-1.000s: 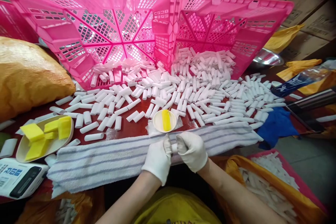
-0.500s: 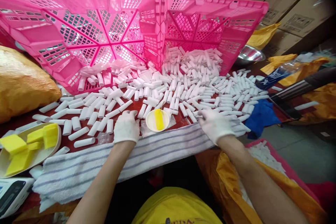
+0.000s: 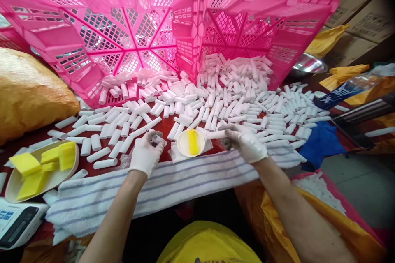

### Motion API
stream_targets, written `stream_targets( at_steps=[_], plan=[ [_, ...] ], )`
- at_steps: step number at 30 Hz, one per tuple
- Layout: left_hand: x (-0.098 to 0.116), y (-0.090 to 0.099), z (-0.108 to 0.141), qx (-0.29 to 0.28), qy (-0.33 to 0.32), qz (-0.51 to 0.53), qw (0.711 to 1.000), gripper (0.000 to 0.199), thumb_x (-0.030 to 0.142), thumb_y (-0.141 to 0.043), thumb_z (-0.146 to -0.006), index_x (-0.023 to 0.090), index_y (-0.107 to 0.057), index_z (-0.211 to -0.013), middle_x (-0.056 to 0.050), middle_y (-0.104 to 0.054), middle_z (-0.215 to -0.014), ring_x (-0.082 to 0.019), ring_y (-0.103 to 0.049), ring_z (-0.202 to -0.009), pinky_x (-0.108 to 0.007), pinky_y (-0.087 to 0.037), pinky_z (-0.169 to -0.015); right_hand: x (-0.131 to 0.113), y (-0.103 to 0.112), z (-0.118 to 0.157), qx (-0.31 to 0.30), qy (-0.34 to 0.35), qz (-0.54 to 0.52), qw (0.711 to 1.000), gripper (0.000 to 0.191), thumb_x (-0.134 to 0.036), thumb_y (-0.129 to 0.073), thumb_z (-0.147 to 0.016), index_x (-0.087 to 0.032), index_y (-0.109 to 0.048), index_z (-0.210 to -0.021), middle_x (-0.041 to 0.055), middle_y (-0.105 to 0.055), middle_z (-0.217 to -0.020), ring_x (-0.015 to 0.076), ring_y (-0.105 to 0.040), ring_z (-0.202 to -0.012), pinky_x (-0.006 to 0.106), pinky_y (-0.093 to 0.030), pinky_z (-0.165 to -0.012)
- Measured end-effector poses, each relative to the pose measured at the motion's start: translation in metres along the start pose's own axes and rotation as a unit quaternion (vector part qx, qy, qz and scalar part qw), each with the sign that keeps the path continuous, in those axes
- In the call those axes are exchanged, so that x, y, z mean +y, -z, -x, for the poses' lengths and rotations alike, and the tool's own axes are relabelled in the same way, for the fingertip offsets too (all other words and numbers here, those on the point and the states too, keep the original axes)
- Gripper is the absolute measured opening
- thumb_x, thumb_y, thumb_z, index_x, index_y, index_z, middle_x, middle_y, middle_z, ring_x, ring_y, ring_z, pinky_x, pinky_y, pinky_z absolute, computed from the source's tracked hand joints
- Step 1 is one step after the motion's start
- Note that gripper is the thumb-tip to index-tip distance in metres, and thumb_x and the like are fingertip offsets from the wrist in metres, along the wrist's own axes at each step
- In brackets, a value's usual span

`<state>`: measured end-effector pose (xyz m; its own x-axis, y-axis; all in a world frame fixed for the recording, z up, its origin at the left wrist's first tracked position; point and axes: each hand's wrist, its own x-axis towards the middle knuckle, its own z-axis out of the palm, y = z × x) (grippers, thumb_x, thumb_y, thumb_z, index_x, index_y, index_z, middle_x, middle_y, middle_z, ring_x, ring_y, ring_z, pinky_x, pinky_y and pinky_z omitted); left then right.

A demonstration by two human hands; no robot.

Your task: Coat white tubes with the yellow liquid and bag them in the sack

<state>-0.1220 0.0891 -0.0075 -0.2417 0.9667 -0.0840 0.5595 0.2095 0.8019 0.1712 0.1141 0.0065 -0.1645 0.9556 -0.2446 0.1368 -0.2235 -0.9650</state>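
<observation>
My right hand (image 3: 245, 143), in a white glove with greyed fingertips, pinches the end of a white tube (image 3: 216, 134) that points left toward a small white dish (image 3: 182, 148). A yellow sponge strip (image 3: 193, 141) lies in that dish. Left of the dish, my gloved left hand (image 3: 145, 154) has its fingers curled together above the table. What sits between those fingertips is too small and hidden to tell. Many loose white tubes (image 3: 212, 107) lie in front of both hands. A striped towel (image 3: 185, 181) runs along the table's near edge beneath my wrists.
Two pink baskets (image 3: 135, 49) stand tipped behind the tubes. At left are a tray (image 3: 74, 167) with yellow sponges, an orange sack (image 3: 33, 94) and a white device (image 3: 21, 222). At right lie a blue cloth (image 3: 324, 144) and a bottle (image 3: 342, 90).
My right hand has shifted slightly left and now holds a white tube out toward the dish. My left hand has turned, its fingers curling together. The view has shifted a little.
</observation>
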Motion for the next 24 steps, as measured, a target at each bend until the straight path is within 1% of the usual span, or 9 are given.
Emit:
stream_targets(
  at_steps=[2, 3, 7, 9, 13, 17, 20, 22, 24],
  plan=[
    [-0.006, -0.004, 0.004, -0.029, 0.029, 0.161, 0.986, 0.035, 0.040, -0.066, -0.068, 0.018, -0.051, -0.091, -0.004, -0.066, -0.085, -0.019, -0.065, -0.079, -0.034, -0.051, -0.080, 0.011, -0.021, 0.000, -0.011, 0.001, -0.082, 0.997, 0.050, -0.050, -0.064, -0.074, -0.015, -0.061, -0.110, 0.0026, -0.060, -0.068, 0.0145, -0.054, -0.056, 0.029, -0.047, -0.053],
    [-0.009, -0.006, 0.006, -0.038, 0.046, 0.207, 0.976, 0.037, 0.042, -0.068, -0.067, 0.018, -0.048, -0.088, -0.004, -0.065, -0.084, -0.019, -0.065, -0.079, -0.034, -0.051, -0.079, 0.017, -0.032, -0.002, 0.001, 0.009, -0.080, 0.997, 0.049, -0.048, -0.065, -0.073, -0.015, -0.062, -0.109, 0.0031, -0.062, -0.071, 0.0147, -0.056, -0.059, 0.029, -0.049, -0.056],
    [-0.013, -0.010, 0.018, -0.050, 0.065, 0.179, 0.980, 0.042, 0.044, -0.068, -0.069, 0.017, -0.050, -0.095, -0.004, -0.065, -0.088, -0.019, -0.065, -0.084, -0.035, -0.051, -0.083, 0.039, -0.058, -0.007, 0.070, 0.149, 0.044, 0.985, 0.032, -0.039, -0.063, -0.077, -0.019, -0.068, -0.102, 0.0059, -0.068, -0.098, 0.0191, -0.063, -0.090, 0.035, -0.051, -0.087],
    [-0.012, -0.009, 0.023, -0.070, 0.068, 0.168, 0.981, 0.044, 0.045, -0.065, -0.072, 0.017, -0.053, -0.104, -0.005, -0.065, -0.095, -0.019, -0.064, -0.088, -0.035, -0.052, -0.083, 0.045, -0.059, -0.005, 0.067, 0.217, 0.112, 0.967, 0.028, -0.035, -0.061, -0.079, -0.022, -0.069, -0.102, 0.0047, -0.068, -0.101, 0.0196, -0.062, -0.096, 0.036, -0.048, -0.094],
    [-0.009, -0.010, 0.029, -0.117, 0.081, 0.202, 0.969, 0.047, 0.047, -0.063, -0.072, 0.017, -0.054, -0.107, -0.006, -0.067, -0.097, -0.018, -0.064, -0.084, -0.034, -0.053, -0.079, 0.047, -0.056, 0.002, 0.070, 0.188, 0.140, 0.970, 0.029, -0.035, -0.056, -0.085, -0.021, -0.066, -0.109, 0.0052, -0.067, -0.106, 0.0187, -0.063, -0.098, 0.034, -0.050, -0.093],
    [-0.014, -0.012, 0.029, -0.084, 0.069, 0.187, 0.976, 0.050, 0.047, -0.071, -0.064, 0.015, -0.053, -0.099, -0.005, -0.066, -0.092, -0.017, -0.063, -0.081, -0.031, -0.052, -0.075, 0.046, -0.056, 0.006, 0.060, 0.264, 0.208, 0.940, 0.019, -0.031, -0.059, -0.083, -0.021, -0.069, -0.096, 0.0039, -0.068, -0.089, 0.0178, -0.063, -0.083, 0.033, -0.053, -0.080],
    [-0.015, -0.011, 0.030, -0.053, 0.080, 0.182, 0.979, 0.051, 0.045, -0.073, -0.063, 0.015, -0.053, -0.099, -0.005, -0.065, -0.088, -0.017, -0.064, -0.078, -0.030, -0.053, -0.071, 0.050, -0.057, 0.007, 0.054, 0.247, 0.204, 0.946, 0.025, -0.032, -0.060, -0.083, -0.020, -0.066, -0.105, 0.0055, -0.067, -0.097, 0.0183, -0.063, -0.087, 0.032, -0.053, -0.081],
    [-0.012, -0.010, 0.031, -0.059, 0.089, 0.199, 0.974, 0.051, 0.043, -0.071, -0.066, 0.016, -0.054, -0.105, -0.006, -0.066, -0.096, -0.017, -0.064, -0.081, -0.031, -0.054, -0.073, 0.055, -0.058, 0.008, 0.064, 0.235, 0.181, 0.953, 0.027, -0.031, -0.058, -0.085, -0.020, -0.064, -0.109, 0.0067, -0.066, -0.101, 0.0181, -0.063, -0.091, 0.033, -0.052, -0.086],
    [-0.007, -0.008, 0.034, -0.087, 0.090, 0.215, 0.969, 0.050, 0.043, -0.067, -0.071, 0.017, -0.056, -0.111, -0.007, -0.066, -0.105, -0.017, -0.064, -0.085, -0.031, -0.055, -0.076, 0.059, -0.058, 0.008, 0.061, 0.266, 0.193, 0.943, 0.020, -0.028, -0.057, -0.086, -0.020, -0.066, -0.102, 0.0061, -0.066, -0.096, 0.0176, -0.063, -0.090, 0.033, -0.051, -0.086]
  ],
)
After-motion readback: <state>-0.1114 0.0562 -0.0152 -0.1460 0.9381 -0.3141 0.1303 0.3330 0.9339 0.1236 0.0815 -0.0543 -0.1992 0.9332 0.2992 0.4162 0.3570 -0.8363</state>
